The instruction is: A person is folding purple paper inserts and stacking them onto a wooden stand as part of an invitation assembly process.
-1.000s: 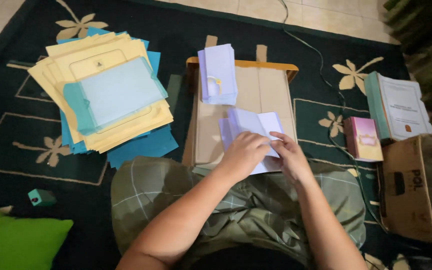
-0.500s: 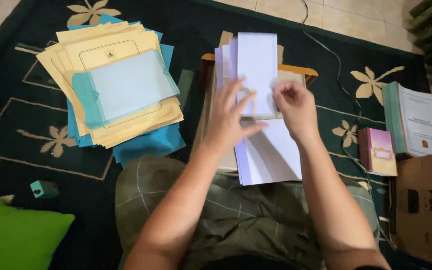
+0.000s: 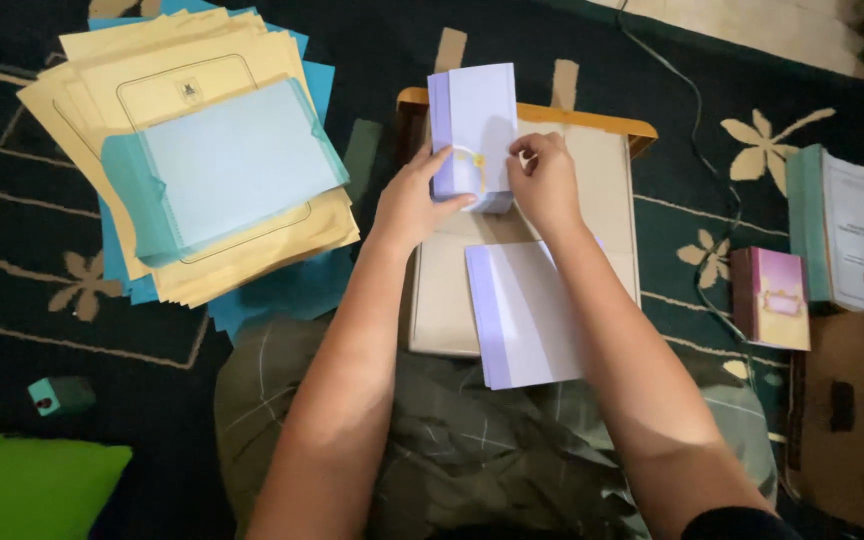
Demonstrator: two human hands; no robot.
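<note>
Gripping a bundle of pale lilac sheets (image 3: 474, 130) at the far end of the small wooden table (image 3: 607, 170), the left hand (image 3: 414, 200) clasped its side while the right hand (image 3: 544, 180) pinched a yellow rubber band (image 3: 470, 158) around it — banding looked nearly finished. A second lilac stack (image 3: 527, 315) lay unbanded nearer the lap; the brown cardboard box (image 3: 852, 415) at the right showed no contents.

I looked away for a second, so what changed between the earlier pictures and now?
Both hands went from the near lavender stack up to the far stack; the left hand now grips it, the right hand touches its band. The near stack lies released. The folder pile stayed put.
</note>
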